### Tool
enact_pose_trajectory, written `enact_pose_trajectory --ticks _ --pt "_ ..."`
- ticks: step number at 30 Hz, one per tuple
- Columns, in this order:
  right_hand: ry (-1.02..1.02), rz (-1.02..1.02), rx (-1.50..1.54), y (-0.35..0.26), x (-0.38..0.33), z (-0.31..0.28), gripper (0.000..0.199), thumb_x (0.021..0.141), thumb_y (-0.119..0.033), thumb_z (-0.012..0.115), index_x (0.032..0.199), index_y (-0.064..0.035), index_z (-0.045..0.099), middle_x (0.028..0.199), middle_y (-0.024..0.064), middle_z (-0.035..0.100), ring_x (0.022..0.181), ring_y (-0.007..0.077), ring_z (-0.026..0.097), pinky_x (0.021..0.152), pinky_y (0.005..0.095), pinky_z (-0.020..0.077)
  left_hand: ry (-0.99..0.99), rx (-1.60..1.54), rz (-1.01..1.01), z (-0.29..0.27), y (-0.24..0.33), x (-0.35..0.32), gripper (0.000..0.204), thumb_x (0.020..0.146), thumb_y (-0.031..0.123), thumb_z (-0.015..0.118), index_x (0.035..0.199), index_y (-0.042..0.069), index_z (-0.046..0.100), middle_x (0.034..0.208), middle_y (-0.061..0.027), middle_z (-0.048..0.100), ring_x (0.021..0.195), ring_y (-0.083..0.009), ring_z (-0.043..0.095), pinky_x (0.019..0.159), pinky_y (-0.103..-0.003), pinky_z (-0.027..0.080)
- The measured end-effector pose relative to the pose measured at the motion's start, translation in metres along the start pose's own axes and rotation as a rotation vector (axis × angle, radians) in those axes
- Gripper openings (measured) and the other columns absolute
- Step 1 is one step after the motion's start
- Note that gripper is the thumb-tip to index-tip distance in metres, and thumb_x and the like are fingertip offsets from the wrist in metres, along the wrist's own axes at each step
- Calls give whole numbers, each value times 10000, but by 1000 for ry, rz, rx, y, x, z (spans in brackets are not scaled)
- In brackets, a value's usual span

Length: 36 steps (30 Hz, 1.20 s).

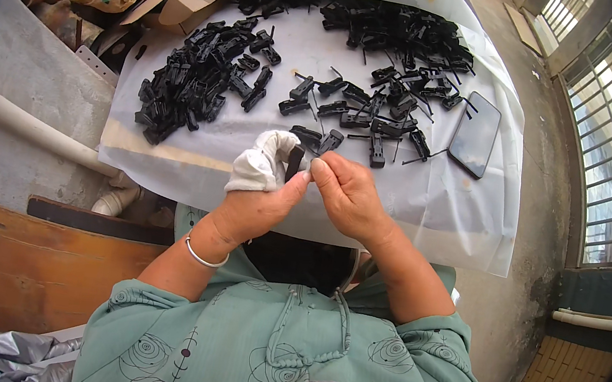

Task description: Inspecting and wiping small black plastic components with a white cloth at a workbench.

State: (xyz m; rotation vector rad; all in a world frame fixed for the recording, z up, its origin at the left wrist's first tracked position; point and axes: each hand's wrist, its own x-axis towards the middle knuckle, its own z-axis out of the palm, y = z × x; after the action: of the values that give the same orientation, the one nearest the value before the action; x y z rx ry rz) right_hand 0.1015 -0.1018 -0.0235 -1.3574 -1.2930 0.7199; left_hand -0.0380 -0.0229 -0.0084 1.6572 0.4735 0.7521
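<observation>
Concrete-floored corner, bench point(427, 207) under translucent plastic sheet. Left hand point(258, 204), white cloth wrap point(259, 162) on fingers, pinches small black plastic clip point(295, 162) w/ right hand point(348, 193) fingertips, just above near bench edge. Risk: cloth slips, clip drops off bench to lap. Loose black clip pile point(189, 83) & dark phone point(476, 134) nearby.

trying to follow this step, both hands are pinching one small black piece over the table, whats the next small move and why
Probably press the small black plastic piece together with the right hand, then lay it on the white sheet. The left hand, wrapped in a white cloth, steadies it while the right fingertips pinch its upper end. Two piles of like pieces lie ahead.
</observation>
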Motion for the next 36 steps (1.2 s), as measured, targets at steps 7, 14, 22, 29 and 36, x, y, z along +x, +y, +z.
enact_pose_trajectory --ticks 7,14,22,29,36 --pt "61 -393 -245 10 3 -9 230 773 -47 632 996 -12 591 637 81 523 534 188 482 511 300 400 -22 -325 -266 -13 15 -1 378 860 14 536 1192 9 354 949 -62 558 657 -74 491 563 -207 438" --pt "-45 -383 -251 5 2 -16 98 747 -13 651 844 -21 635 665 78 571 551 197 529 494 296 410 -22 -447 -175 -16 16 3 479 884 38 508 1316 45 303 955 -105 587 562 -77 480 480 -200 407" --pt "75 -238 44 -8 -2 -7 149 763 -30 674 889 -27 595 670 6 517 514 72 397 466 207 337 -250 -360 -423 -9 21 -8 376 859 48 394 1235 31 368 835 -31 502 550 -46 425 483 -192 371" --pt "-48 -88 18 -10 -4 -15 153 892 -155 558 838 -21 507 653 4 448 575 73 380 521 235 359 -246 -474 -411 -4 17 -7 283 865 63 424 1145 45 386 794 -26 456 540 -44 373 452 -185 318" --pt "-219 51 60 -10 -5 -15 234 926 -186 494 787 -6 551 626 17 464 589 96 399 548 259 380 -193 -122 -319 1 20 -5 199 850 16 443 1049 18 456 900 -51 509 763 -94 477 695 -231 428"
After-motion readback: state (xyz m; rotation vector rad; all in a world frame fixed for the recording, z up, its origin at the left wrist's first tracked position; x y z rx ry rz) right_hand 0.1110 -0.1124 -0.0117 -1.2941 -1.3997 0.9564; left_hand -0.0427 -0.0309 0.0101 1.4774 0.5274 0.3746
